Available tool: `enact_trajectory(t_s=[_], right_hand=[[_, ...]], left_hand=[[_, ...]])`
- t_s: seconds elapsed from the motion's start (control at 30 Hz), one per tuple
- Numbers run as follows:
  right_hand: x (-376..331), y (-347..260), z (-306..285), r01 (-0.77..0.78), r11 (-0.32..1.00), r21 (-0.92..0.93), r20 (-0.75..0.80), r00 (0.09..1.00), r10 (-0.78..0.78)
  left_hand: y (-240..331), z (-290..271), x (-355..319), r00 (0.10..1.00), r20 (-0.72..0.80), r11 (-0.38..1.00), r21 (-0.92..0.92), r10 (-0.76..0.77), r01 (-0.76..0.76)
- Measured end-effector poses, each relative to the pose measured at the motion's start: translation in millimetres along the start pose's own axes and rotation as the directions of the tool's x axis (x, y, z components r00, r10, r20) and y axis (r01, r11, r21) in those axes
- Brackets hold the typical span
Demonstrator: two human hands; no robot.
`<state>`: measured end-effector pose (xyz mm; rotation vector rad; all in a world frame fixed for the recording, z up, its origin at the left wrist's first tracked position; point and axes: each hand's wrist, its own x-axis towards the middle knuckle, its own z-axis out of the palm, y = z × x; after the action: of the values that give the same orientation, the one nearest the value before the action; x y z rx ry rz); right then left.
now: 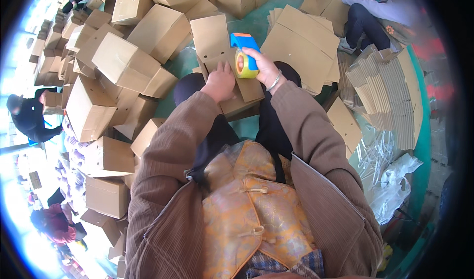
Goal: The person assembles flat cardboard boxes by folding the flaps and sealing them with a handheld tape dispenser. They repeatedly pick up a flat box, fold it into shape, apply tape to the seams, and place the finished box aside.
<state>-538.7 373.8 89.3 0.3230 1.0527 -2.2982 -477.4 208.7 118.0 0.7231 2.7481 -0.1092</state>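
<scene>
A cardboard box (209, 34) sits between my knees with one flap standing up at its far end. On its nearer flaps rests my left hand (221, 81), fingers stretched out over the cardboard and holding nothing. My right hand (264, 70), with a bracelet at the wrist, is closed around a blue tape dispenser (251, 43) with an orange edge. A yellowish roll of tape (246, 70) is mounted in it, just right of my left fingers and over the box. The box's underside is hidden.
Many made-up boxes (116, 56) pile up on the left and far side. Flat cardboard sheets (295, 44) and a folded stack (387, 88) lie to the right, near clear plastic bags (391, 192). A co-worker (368, 19) sits at far right; others work at left.
</scene>
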Motion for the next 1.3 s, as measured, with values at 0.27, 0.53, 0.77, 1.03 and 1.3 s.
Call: enact_trajectory(t_s=[0.27,0.53,0.77,1.03,1.3], right_hand=[[-2.3,-8.8,-7.2,-0.022,0.988,-0.156,0.100,0.994,0.038],[-11.4,-18.8,-14.3,-0.025,0.991,-0.128,0.168,0.985,0.046],[-25.0,-5.7,-16.7,0.110,0.993,-0.043,0.157,0.982,-0.102],[-48.4,3.5,-7.7,0.199,0.971,-0.132,0.090,0.978,-0.189],[-105.4,46.1,16.5,0.198,0.919,-0.339,0.097,0.980,-0.176]], left_hand=[[-49.4,-0.6,17.7,0.665,-0.584,0.866,-0.455,-0.466,0.207],[-36.1,34.8,89.6,0.658,-0.465,0.768,-0.571,-0.592,0.288],[-35.7,56.4,100.0,0.719,-0.525,0.870,-0.432,-0.456,0.237],[-47.4,46.7,96.3,0.831,-0.430,0.915,-0.344,-0.352,0.210],[-55.4,52.7,101.2,0.861,-0.291,0.787,-0.589,-0.418,0.183]])
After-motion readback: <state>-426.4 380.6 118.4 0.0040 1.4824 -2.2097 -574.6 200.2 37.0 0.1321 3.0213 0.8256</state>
